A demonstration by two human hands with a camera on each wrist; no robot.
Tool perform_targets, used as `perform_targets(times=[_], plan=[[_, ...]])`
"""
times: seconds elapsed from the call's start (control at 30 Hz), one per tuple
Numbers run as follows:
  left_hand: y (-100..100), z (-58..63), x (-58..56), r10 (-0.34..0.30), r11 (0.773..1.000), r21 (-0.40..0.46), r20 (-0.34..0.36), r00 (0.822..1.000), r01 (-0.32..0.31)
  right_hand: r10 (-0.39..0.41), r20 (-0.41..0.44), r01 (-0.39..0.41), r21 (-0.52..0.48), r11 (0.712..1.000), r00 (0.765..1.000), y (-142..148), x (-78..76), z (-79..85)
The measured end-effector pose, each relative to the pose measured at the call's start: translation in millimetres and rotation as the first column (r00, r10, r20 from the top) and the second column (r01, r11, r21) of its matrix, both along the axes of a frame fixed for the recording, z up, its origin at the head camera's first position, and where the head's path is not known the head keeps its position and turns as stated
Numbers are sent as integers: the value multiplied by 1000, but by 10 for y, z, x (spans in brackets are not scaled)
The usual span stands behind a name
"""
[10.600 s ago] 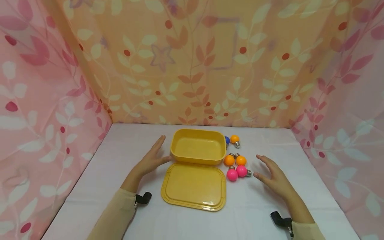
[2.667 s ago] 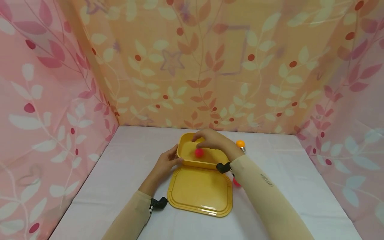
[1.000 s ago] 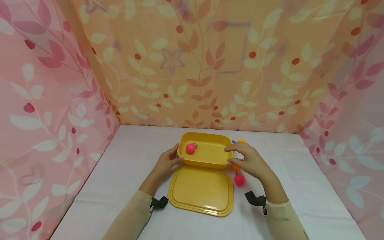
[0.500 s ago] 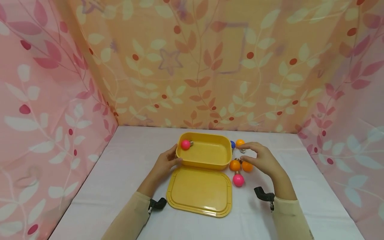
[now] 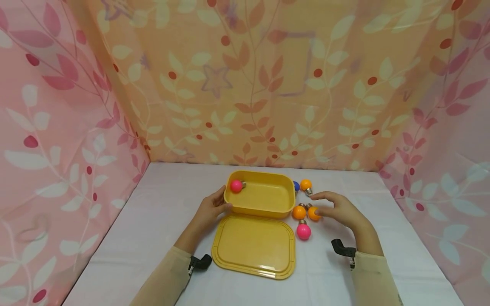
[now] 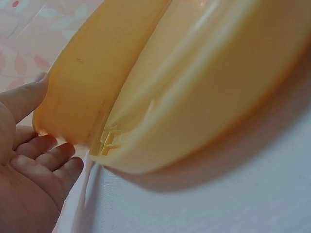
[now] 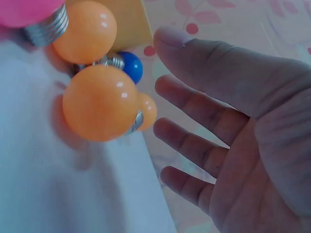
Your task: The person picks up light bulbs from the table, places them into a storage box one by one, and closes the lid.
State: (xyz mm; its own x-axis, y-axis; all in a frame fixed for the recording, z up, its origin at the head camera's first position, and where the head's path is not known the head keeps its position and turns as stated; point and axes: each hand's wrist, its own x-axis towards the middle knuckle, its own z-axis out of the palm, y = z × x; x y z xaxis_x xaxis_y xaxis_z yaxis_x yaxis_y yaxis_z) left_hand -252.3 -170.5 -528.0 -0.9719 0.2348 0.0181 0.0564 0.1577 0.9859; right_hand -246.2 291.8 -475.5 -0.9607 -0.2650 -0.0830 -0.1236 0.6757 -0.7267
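My left hand [image 5: 208, 209] holds the left end of a yellow plastic box [image 5: 264, 210], its thumb at the front corner; curled fingertips meet the wall in the left wrist view. One pink light bulb [image 5: 236, 186] lies inside the box at the left. My right hand [image 5: 342, 210] hovers beside the loose bulbs to the right, fingers spread and holding nothing. Nearest to it are an orange bulb [image 7: 100, 103] and a smaller-looking orange bulb [image 5: 306, 185] further back. A second orange bulb [image 5: 299, 212], a pink bulb [image 5: 304, 231] and a partly hidden blue bulb [image 7: 132, 68] lie about.
A yellow lid [image 5: 254, 246] lies flat in front of the box on the white tabletop [image 5: 153, 272]. Patterned cloth walls enclose the back [image 5: 249, 85] and both sides. Each wrist carries a small black camera mount [image 5: 200, 262].
My right hand has come out of the box, leaving a pink bulb in it, and has moved right and down to the orange bulbs. That bulb rolled toward the box's left end. My left hand stays put.
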Motion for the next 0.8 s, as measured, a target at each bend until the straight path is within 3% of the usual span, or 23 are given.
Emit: perform_targets(times=[0.43, 0.8], plan=[[-6, -15, 16, -12, 1000, 29, -12, 1000, 12, 14, 90, -11, -31, 999, 996, 149, -67, -228], [-10, -15, 2, -15, 999, 39, -8, 1000, 16, 22, 88, -18, -50, 999, 996, 147, -75, -291]])
